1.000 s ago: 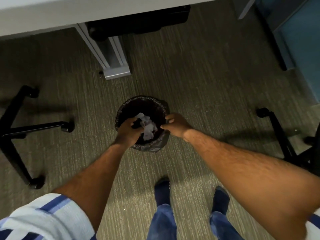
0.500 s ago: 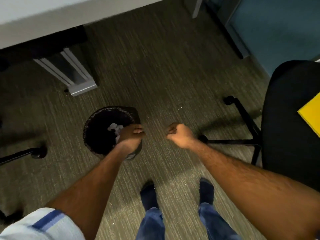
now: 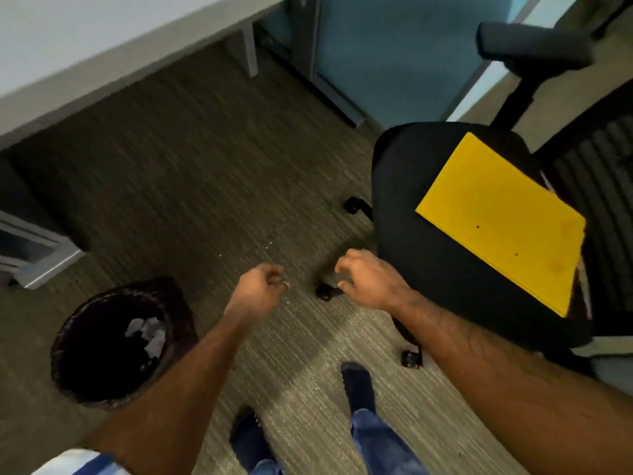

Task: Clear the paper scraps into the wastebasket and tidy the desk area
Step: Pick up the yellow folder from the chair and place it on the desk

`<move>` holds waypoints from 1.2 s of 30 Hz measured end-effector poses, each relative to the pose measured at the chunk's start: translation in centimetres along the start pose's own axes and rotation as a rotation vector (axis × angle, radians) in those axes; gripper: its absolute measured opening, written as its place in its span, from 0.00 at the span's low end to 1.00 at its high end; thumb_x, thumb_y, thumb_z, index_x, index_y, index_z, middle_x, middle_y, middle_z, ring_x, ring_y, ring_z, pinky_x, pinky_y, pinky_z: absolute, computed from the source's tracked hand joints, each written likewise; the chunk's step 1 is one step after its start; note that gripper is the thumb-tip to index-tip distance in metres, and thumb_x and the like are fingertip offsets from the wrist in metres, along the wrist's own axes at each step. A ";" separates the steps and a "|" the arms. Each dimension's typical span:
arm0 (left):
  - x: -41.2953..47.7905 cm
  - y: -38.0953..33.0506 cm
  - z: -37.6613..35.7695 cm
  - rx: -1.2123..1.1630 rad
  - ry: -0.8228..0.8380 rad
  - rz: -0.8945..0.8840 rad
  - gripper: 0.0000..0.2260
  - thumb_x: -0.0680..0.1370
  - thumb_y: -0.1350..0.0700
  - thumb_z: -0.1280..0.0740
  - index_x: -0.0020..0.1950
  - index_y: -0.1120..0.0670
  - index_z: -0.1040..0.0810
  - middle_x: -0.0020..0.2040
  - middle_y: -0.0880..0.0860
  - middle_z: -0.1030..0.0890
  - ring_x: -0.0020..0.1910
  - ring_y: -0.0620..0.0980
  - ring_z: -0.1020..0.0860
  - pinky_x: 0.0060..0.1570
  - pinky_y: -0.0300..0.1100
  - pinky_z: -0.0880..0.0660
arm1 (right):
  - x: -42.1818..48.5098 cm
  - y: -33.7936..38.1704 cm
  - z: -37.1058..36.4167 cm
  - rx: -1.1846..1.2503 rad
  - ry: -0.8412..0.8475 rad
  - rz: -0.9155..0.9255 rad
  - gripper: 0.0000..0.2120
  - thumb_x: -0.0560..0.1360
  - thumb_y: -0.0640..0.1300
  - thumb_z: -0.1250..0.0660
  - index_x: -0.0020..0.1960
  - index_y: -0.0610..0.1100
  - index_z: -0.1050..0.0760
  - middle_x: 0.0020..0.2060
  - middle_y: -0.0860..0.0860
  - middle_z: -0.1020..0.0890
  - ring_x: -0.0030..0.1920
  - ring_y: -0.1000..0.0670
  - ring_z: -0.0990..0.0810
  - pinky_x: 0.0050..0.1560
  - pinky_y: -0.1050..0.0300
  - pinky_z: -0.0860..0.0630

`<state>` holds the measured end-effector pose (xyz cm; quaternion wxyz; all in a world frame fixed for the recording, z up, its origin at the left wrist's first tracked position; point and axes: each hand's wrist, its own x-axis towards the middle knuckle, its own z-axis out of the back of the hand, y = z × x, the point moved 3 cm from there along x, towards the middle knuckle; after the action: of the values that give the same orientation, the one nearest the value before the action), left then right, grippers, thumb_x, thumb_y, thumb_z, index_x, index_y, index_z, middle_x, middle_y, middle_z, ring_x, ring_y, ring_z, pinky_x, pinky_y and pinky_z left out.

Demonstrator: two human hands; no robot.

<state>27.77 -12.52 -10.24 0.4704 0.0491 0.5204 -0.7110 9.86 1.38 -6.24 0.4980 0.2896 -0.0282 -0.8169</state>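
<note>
With paper scraps [image 3: 147,332] lying inside the wastebasket [image 3: 73,341], both the left hand [image 3: 257,289] and right hand [image 3: 368,282] are hovering beside it, fingers loosely curled and empty, so tidying probably comes next.

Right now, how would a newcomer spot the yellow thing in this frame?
Find the black office chair on the right of the carpeted floor. On its seat lies a flat yellow envelope, tilted diagonally. It is the only bright colour among the dark seat, grey carpet and black wastebasket.
</note>
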 end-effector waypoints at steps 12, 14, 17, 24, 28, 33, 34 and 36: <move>2.2 -19.0 -12.3 0.547 0.146 -0.453 0.20 0.76 0.52 0.31 0.67 0.51 0.27 0.61 0.54 0.22 0.59 0.54 0.23 0.59 0.51 0.24 | -7.2 -16.3 8.5 -0.176 -0.185 -0.338 0.30 0.74 0.53 0.32 0.73 0.48 0.36 0.74 0.46 0.36 0.73 0.43 0.38 0.69 0.46 0.31; 3.2 -21.2 -14.3 0.450 0.162 -0.459 0.22 0.75 0.53 0.30 0.68 0.54 0.27 0.61 0.55 0.22 0.59 0.55 0.22 0.61 0.51 0.24 | -8.0 -19.2 8.8 -0.112 -0.144 -0.400 0.34 0.75 0.54 0.32 0.76 0.49 0.41 0.77 0.45 0.42 0.76 0.43 0.43 0.73 0.46 0.36; 4.3 -23.3 -17.0 0.236 0.167 -0.368 0.25 0.74 0.52 0.28 0.69 0.57 0.28 0.59 0.54 0.21 0.57 0.53 0.22 0.58 0.43 0.25 | -8.9 -22.6 8.4 -0.012 -0.073 -0.449 0.39 0.74 0.55 0.31 0.78 0.51 0.47 0.79 0.45 0.50 0.79 0.44 0.50 0.76 0.47 0.43; 6.7 -24.0 -19.7 0.170 0.073 -0.239 0.13 0.73 0.52 0.28 0.55 0.54 0.23 0.53 0.55 0.22 0.50 0.54 0.22 0.51 0.46 0.24 | -8.9 -25.1 6.2 0.084 -0.046 -0.450 0.40 0.74 0.58 0.32 0.78 0.53 0.49 0.80 0.47 0.53 0.79 0.44 0.51 0.76 0.47 0.45; 8.6 -24.2 -19.9 0.241 0.047 -0.112 0.28 0.74 0.48 0.30 0.70 0.57 0.30 0.66 0.60 0.30 0.47 0.54 0.26 0.50 0.43 0.29 | -8.9 -25.6 6.1 0.127 -0.108 -0.419 0.35 0.75 0.58 0.34 0.78 0.54 0.44 0.79 0.47 0.49 0.78 0.44 0.48 0.76 0.49 0.46; 10.0 -25.5 -20.4 0.157 0.009 -0.156 0.13 0.76 0.46 0.31 0.54 0.53 0.21 0.45 0.49 0.22 0.45 0.52 0.23 0.45 0.43 0.29 | -9.1 -26.4 6.5 0.153 -0.169 -0.384 0.31 0.76 0.55 0.33 0.76 0.53 0.38 0.78 0.49 0.43 0.77 0.45 0.44 0.75 0.52 0.45; 10.2 -25.6 -20.4 0.140 0.005 -0.149 0.13 0.76 0.48 0.32 0.57 0.53 0.21 0.45 0.49 0.22 0.44 0.51 0.23 0.46 0.44 0.27 | -9.2 -26.5 6.6 0.158 -0.170 -0.378 0.30 0.76 0.55 0.33 0.76 0.53 0.38 0.78 0.49 0.42 0.77 0.46 0.43 0.75 0.52 0.45; 10.6 -25.4 -20.4 0.118 0.050 -0.120 0.16 0.78 0.52 0.32 0.64 0.54 0.24 0.53 0.53 0.20 0.45 0.51 0.21 0.49 0.47 0.22 | -9.4 -26.7 6.7 0.176 -0.171 -0.367 0.31 0.76 0.55 0.33 0.76 0.52 0.38 0.78 0.49 0.42 0.76 0.46 0.43 0.75 0.51 0.45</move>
<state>-4.90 -2.65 -7.83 0.4103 0.0631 0.4913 -0.7657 -11.55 20.99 -5.43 0.3096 0.2620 -0.0884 -0.9098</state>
